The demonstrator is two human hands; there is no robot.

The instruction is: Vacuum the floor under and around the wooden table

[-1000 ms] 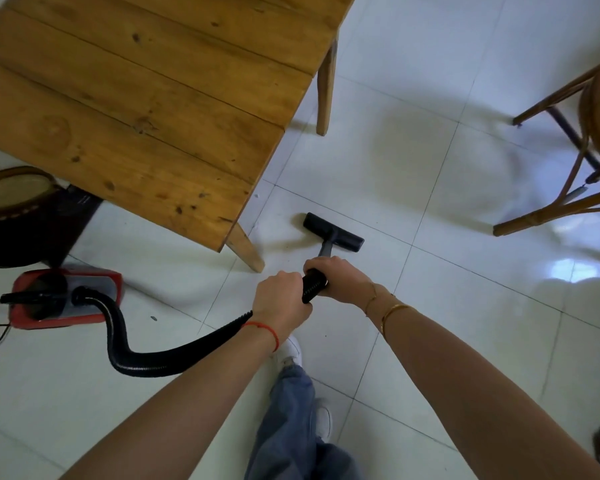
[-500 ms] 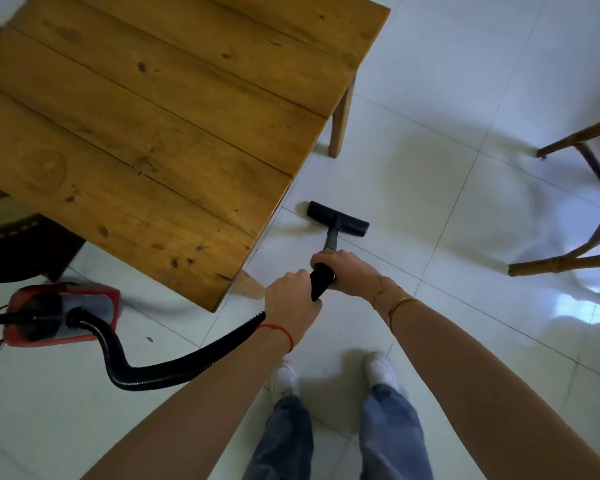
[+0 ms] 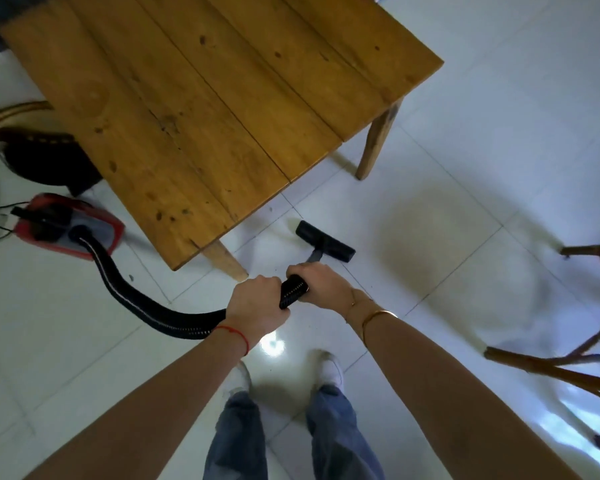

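**A:** anyone make out a brand on that vacuum? I can't read any writing on the red canister (image 3: 66,226), it's too blurry and small, same for the floor head

**B:** yeah nothing legible anywhere. Grip is clear though: the left hand (image 3: 257,306) is wrapped round the black ribbed hose (image 3: 132,296) right where it meets the handle, fingers curled tight on it. The right hand (image 3: 321,284) is closed round the same ribbed handle section just ahead of the left, almost touching it

**A:** and the nozzle?

**B:** the black floor head (image 3: 326,242) sits flat on the white tile floor (image 3: 465,150), just outside the near edge of the wooden table (image 3: 205,109), between the table's near corner leg (image 3: 226,259) and the far right leg (image 3: 378,143). Short tube runs from it back to the hands

**A:** room to move?

**B:** open tile to the right of the head, out to the wooden chair (image 3: 575,341) at the right edge of the shot, well apart from it. To the left the near leg is close beside the head. Canister sits on the floor by the table's left corner, hose curving from it to the left hand. A dark round thing (image 3: 39,147) is partly tucked under the table's left edge, can't tell what it is. The person's shoes stand just behind the hands
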